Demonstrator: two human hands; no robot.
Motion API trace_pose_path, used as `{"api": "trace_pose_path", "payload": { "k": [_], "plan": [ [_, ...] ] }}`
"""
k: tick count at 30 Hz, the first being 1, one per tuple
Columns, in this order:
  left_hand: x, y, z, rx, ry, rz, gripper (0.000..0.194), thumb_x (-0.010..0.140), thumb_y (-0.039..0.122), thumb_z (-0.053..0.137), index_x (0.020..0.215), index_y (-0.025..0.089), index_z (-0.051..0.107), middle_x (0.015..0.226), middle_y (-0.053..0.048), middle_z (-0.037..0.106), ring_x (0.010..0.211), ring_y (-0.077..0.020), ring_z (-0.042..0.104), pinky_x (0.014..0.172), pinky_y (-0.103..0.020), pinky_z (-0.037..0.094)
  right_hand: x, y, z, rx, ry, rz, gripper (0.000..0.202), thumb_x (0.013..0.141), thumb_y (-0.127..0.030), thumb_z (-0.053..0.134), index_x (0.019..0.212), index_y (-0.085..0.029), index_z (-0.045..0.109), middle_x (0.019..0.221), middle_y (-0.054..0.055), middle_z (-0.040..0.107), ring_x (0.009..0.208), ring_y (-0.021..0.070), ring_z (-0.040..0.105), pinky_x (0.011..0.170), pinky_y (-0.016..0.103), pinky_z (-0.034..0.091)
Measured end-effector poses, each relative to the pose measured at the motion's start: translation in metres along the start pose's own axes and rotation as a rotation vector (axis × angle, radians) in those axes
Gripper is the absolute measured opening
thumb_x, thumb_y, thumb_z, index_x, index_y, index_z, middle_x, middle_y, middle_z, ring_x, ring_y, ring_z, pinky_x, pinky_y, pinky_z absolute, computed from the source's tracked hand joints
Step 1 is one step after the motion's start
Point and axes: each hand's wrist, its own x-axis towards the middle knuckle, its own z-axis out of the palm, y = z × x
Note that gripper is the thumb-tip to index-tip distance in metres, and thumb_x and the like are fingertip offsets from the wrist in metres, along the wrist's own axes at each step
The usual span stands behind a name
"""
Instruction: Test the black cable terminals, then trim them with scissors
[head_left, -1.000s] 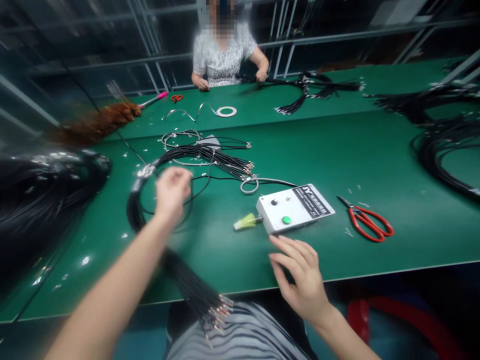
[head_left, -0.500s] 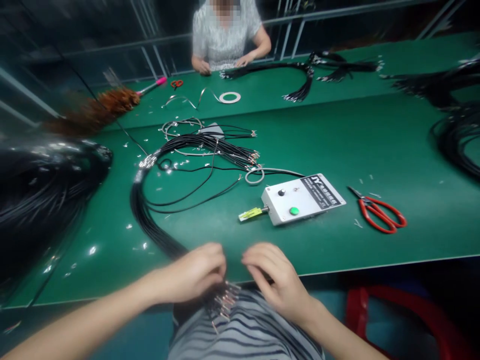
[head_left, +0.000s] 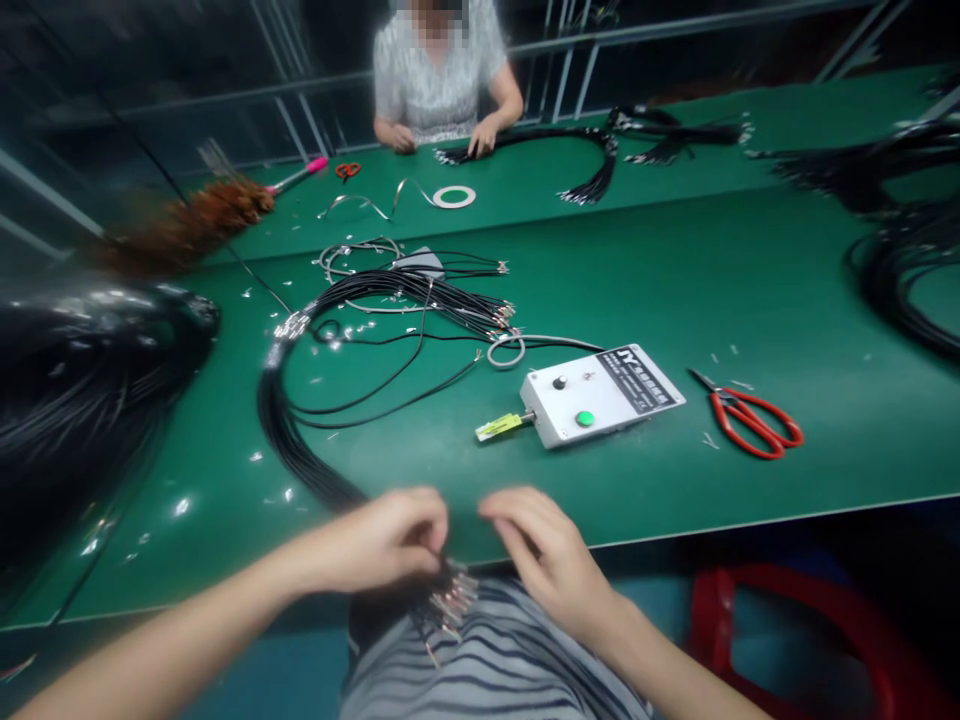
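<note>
A thick bundle of black cables (head_left: 300, 455) curves down the near side of the table and passes under my left hand (head_left: 394, 540). That hand is closed at the bundle's near end. Its stripped, copper-coloured wire ends (head_left: 454, 595) stick out below my fingers, over my striped clothing. Just to the right, my right hand (head_left: 551, 555) has thumb and fingers brought together in a pinch; anything between them is too small or blurred to make out. A white control box (head_left: 555, 405) with a green button and a yellow-green tip (head_left: 499, 428) lies beyond my right hand.
Red-handled cutters (head_left: 757, 420) lie to the right of the box. More black cables (head_left: 97, 360) are heaped at the left. A tape roll (head_left: 454, 197) and a brush (head_left: 202, 215) lie farther back. A co-worker (head_left: 446, 90) sits across the table, hands at other cables.
The view has shifted slightly. My hands stay close together, with little visible movement. The co-worker's hand on the right of their body has moved onto the cables before them.
</note>
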Motion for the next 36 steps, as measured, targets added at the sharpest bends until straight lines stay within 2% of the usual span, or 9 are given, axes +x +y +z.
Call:
{"api": "trace_pose_path", "payload": {
  "k": [4, 8, 9, 11, 13, 16, 23, 30, 36],
  "plan": [
    [0.005, -0.003, -0.008, -0.278, 0.223, -0.014, 0.009, 0.085, 0.025, 0.063, 0.080, 0.018, 0.066, 0.074, 0.001, 0.064, 0.070, -0.0138, 0.057, 0.067, -0.023, 0.044, 0.000, -0.018, 0.009, 0.043, -0.056, -0.050, 0.034, 0.092, -0.010, 0.045, 0.121, -0.021, 0.058, 0.120, 0.010, 0.067, 0.113, 0.0221, 0.060, 0.097, 0.040, 0.049],
    [0.013, 0.004, -0.003, -0.361, 0.389, -0.038, 0.018, 0.089, 0.032, 0.059, 0.091, 0.018, 0.070, 0.065, 0.001, 0.064, 0.057, -0.0125, 0.055, 0.056, -0.022, 0.043, 0.003, -0.036, 0.017, 0.177, -0.341, -0.093, 0.038, 0.089, -0.016, 0.053, 0.126, -0.023, 0.060, 0.122, 0.007, 0.069, 0.110, 0.0225, 0.064, 0.097, 0.037, 0.050],
    [0.016, 0.005, -0.001, -0.361, 0.427, -0.028, 0.018, 0.088, 0.032, 0.059, 0.092, 0.018, 0.070, 0.067, 0.000, 0.066, 0.059, -0.0131, 0.056, 0.056, -0.022, 0.043, 0.007, -0.036, 0.017, 0.239, -0.331, -0.024, 0.032, 0.089, -0.018, 0.055, 0.118, -0.024, 0.065, 0.114, 0.006, 0.072, 0.103, 0.0218, 0.067, 0.092, 0.035, 0.052],
    [0.021, 0.008, 0.001, -0.339, 0.480, 0.013, 0.018, 0.089, 0.030, 0.058, 0.094, 0.018, 0.070, 0.078, -0.003, 0.070, 0.068, -0.0156, 0.061, 0.062, -0.024, 0.047, 0.018, -0.031, 0.012, 0.407, -0.176, 0.211, 0.016, 0.089, -0.025, 0.058, 0.098, -0.023, 0.071, 0.093, 0.005, 0.076, 0.084, 0.0194, 0.070, 0.076, 0.032, 0.054],
    [0.025, 0.010, 0.002, -0.291, 0.505, 0.063, 0.019, 0.090, 0.030, 0.056, 0.094, 0.019, 0.070, 0.088, -0.004, 0.072, 0.080, -0.0181, 0.063, 0.072, -0.026, 0.049, 0.032, -0.023, 0.004, 0.643, 0.018, 0.438, 0.017, 0.089, -0.035, 0.060, 0.085, -0.020, 0.068, 0.078, 0.004, 0.073, 0.066, 0.0151, 0.066, 0.059, 0.026, 0.048],
    [0.027, 0.013, 0.005, -0.248, 0.507, 0.078, 0.021, 0.093, 0.029, 0.052, 0.088, 0.020, 0.070, 0.084, -0.003, 0.071, 0.079, -0.0176, 0.063, 0.075, -0.026, 0.048, 0.050, -0.016, -0.002, 0.959, 0.141, 0.578, 0.022, 0.084, -0.040, 0.068, 0.083, -0.018, 0.064, 0.069, -0.001, 0.065, 0.055, 0.0088, 0.056, 0.050, 0.021, 0.036],
    [0.031, 0.006, 0.024, -0.367, 0.623, -0.018, 0.018, 0.091, 0.029, 0.056, 0.082, 0.018, 0.067, 0.067, 0.000, 0.066, 0.055, -0.0122, 0.058, 0.053, -0.021, 0.045, 0.050, -0.018, 0.021, 1.285, 0.130, 0.687, 0.028, 0.075, -0.035, 0.078, 0.085, -0.019, 0.058, 0.060, -0.007, 0.053, 0.052, 0.0061, 0.046, 0.050, 0.019, 0.029],
    [0.034, 0.003, 0.031, -0.518, 0.712, -0.032, 0.014, 0.088, 0.027, 0.061, 0.080, 0.016, 0.065, 0.067, 0.000, 0.064, 0.055, -0.0111, 0.060, 0.054, -0.021, 0.048, 0.046, -0.014, 0.013, 1.141, 0.157, 0.675, 0.030, 0.069, -0.030, 0.082, 0.092, -0.018, 0.066, 0.074, -0.001, 0.064, 0.059, 0.0086, 0.052, 0.053, 0.022, 0.033],
    [0.035, 0.004, 0.030, -0.540, 0.712, -0.005, 0.015, 0.088, 0.027, 0.061, 0.079, 0.016, 0.064, 0.070, -0.001, 0.065, 0.058, -0.0117, 0.060, 0.056, -0.022, 0.049, 0.051, -0.016, 0.018, 1.079, 0.202, 0.653, 0.022, 0.071, -0.034, 0.080, 0.082, -0.017, 0.070, 0.058, -0.004, 0.058, 0.054, 0.0082, 0.047, 0.054, 0.022, 0.032]
  ]
}}
